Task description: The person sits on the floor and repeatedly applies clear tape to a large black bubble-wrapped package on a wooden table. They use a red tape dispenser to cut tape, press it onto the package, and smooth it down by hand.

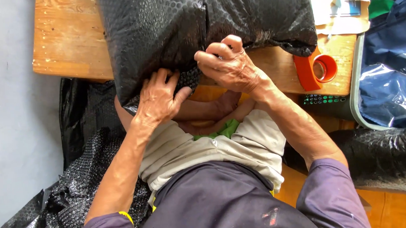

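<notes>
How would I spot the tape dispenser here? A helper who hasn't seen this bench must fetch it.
Start at the wooden table with the big black bubble-wrap parcel that both hands grip. Beyond the right hand, near the table's edge, lies the tape dispenser. It is the only bright orange thing there, with a round ring.

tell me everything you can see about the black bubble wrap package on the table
The black bubble wrap package is a bulky, pillow-like bundle in glossy black plastic with a honeycomb bubble pattern. A vertical seam or overlap runs down its top middle. It lies on the wooden table, its near edge overhanging toward the person. The left hand presses the lower corner, and the right hand pinches the wrap's folded edge. Its contents are hidden.
</notes>
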